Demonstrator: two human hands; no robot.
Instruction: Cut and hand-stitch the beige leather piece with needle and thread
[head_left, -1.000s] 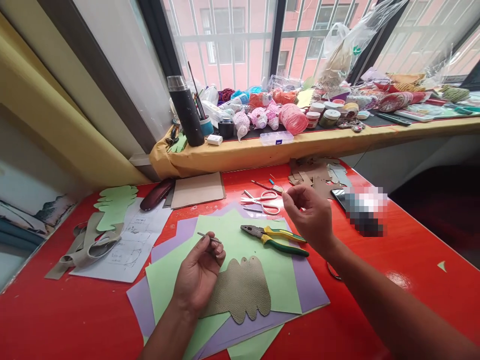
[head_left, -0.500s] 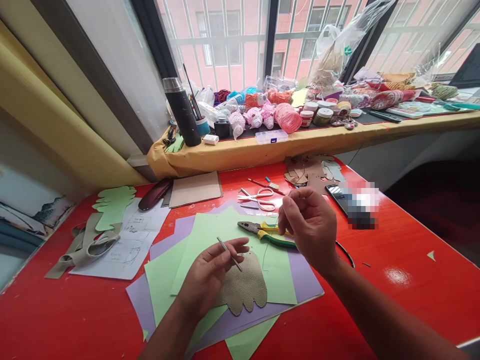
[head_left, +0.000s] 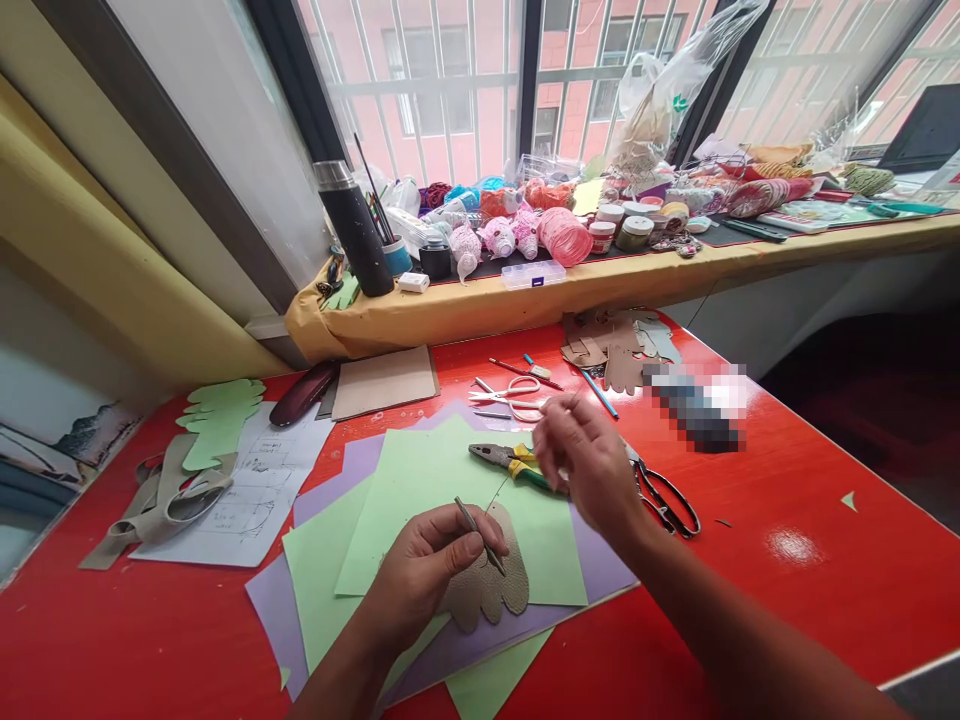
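Note:
My left hand (head_left: 431,560) is closed around a slim metal rod (head_left: 480,535), which slants down over a grey-brown leather piece (head_left: 514,575) with a scalloped lower edge. The fingers cover part of the leather; whether they also grip it I cannot tell. A thin dark thread (head_left: 498,491) runs from the leather's top up toward my right hand (head_left: 589,455). That hand is raised with fingers pinched on the thread, slightly blurred. Behind and below it lie pliers (head_left: 499,455) with yellow-green handles, partly hidden by the hand.
Green sheets (head_left: 409,465) and purple sheets (head_left: 262,600) lie under the work. White-handled scissors (head_left: 517,388) are behind the pliers, black-handled scissors (head_left: 675,500) right. Leather scraps (head_left: 622,360), a leather strip (head_left: 165,500) and drawn-on paper (head_left: 277,480) lie around. A crowded sill (head_left: 450,305) runs behind.
My left fingers have closed further over the rod, and its tip sits lower over the leather. My right hand has moved left and slightly down. The view has shifted a little, uncovering the black-handled scissors.

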